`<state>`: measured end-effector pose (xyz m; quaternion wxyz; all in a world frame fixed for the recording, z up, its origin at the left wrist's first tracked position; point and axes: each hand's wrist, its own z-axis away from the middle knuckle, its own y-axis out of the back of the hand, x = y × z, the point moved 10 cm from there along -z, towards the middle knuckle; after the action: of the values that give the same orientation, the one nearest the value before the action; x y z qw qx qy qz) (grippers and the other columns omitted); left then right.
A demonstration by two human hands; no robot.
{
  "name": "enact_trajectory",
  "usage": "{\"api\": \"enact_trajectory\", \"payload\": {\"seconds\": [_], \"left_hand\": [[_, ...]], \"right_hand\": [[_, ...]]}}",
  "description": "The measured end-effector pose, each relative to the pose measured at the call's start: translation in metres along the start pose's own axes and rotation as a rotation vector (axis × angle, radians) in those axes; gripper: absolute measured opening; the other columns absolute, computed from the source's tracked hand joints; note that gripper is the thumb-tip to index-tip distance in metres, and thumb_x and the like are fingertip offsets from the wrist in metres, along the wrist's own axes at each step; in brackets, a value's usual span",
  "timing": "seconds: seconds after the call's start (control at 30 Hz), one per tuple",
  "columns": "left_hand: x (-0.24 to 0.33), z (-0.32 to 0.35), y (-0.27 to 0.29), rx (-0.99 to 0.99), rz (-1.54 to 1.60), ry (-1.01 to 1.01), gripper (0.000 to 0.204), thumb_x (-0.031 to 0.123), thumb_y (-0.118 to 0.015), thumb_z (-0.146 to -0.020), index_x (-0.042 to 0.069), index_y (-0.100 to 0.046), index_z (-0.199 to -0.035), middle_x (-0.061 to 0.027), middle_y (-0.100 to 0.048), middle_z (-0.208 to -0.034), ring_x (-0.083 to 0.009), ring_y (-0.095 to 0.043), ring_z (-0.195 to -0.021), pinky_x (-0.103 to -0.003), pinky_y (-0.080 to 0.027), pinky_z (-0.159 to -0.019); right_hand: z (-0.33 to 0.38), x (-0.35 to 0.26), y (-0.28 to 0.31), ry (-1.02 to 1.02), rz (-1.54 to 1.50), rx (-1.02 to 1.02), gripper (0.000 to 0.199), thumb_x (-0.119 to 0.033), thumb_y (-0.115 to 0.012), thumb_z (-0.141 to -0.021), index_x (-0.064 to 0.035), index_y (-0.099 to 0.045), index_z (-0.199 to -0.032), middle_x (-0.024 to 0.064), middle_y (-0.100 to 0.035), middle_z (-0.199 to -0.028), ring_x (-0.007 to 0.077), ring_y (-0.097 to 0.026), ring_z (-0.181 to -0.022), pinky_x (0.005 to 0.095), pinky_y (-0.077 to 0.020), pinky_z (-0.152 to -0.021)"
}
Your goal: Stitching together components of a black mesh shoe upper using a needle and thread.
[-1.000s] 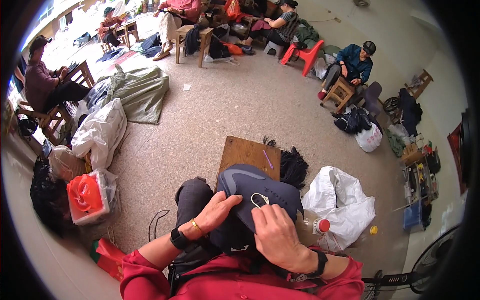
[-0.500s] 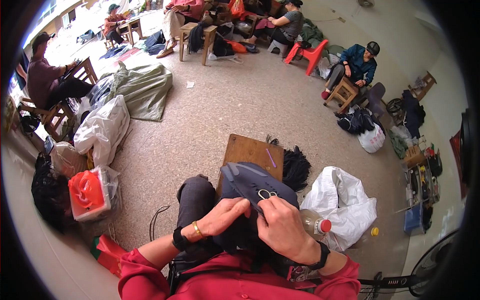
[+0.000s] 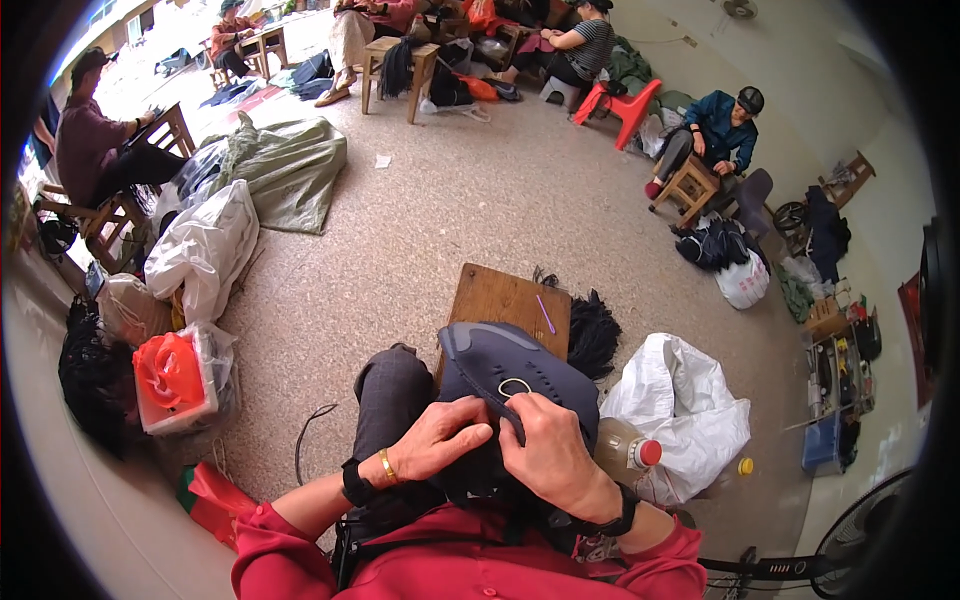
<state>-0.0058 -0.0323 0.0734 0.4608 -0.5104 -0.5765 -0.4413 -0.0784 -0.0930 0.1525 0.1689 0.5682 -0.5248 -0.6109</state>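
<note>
A dark blue-grey fabric piece (image 3: 482, 362) with grey trim and a row of small holes, like a shoe upper, lies over my lap and the near end of a wooden stool (image 3: 500, 295). My left hand (image 3: 440, 437) has its fingertips closed on the piece's near edge. Close beside it, my right hand (image 3: 550, 455) pinches the same edge. A metal loop (image 3: 514, 386), like a scissor handle, sticks up past my right fingers; the rest of it is hidden. A thin purple stick (image 3: 546, 314) lies on the stool top, and black cords (image 3: 593, 335) hang at its right side.
On my right are a bottle with a red cap (image 3: 648, 453), a white sack (image 3: 690, 400) and a fan (image 3: 868, 545). A box with a red bag (image 3: 168, 370) stands left. Sacks (image 3: 285, 175) lie farther off, and several people sit working at small stools around the room.
My hands have shifted slightly left along the fabric edge. Two metal loops showed above my right fingers before; one shows now. My left thumb has come away from its fingertips.
</note>
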Motion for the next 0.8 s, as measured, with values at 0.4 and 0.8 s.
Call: {"api": "enact_trajectory", "payload": {"seconds": [0.4,0.8], "left_hand": [[-0.006,0.009,0.012,0.413,0.121,0.025,0.029,0.017,-0.077,-0.088,-0.001,-0.055,-0.096,-0.0085,-0.053,-0.092,-0.0152,-0.057,-0.085,-0.029,-0.048,-0.072],[-0.022,0.011,0.047,0.658,-0.324,0.265,0.048,0.031,-0.077,-0.089,-0.001,-0.056,-0.119,-0.0070,-0.057,-0.110,-0.0169,-0.055,-0.101,-0.033,-0.047,-0.090]], "right_hand": [[0.011,0.019,-0.001,-0.058,-0.108,0.105,0.011,-0.003,-0.068,-0.084,0.0015,-0.062,-0.092,0.0206,-0.065,-0.085,0.0408,-0.066,-0.079,0.0470,-0.0540,-0.069],[0.022,0.021,-0.020,-0.080,-0.117,-0.007,0.024,-0.003,-0.073,-0.077,0.0024,-0.063,-0.099,0.0200,-0.065,-0.093,0.0385,-0.066,-0.088,0.0450,-0.0545,-0.080]]}}
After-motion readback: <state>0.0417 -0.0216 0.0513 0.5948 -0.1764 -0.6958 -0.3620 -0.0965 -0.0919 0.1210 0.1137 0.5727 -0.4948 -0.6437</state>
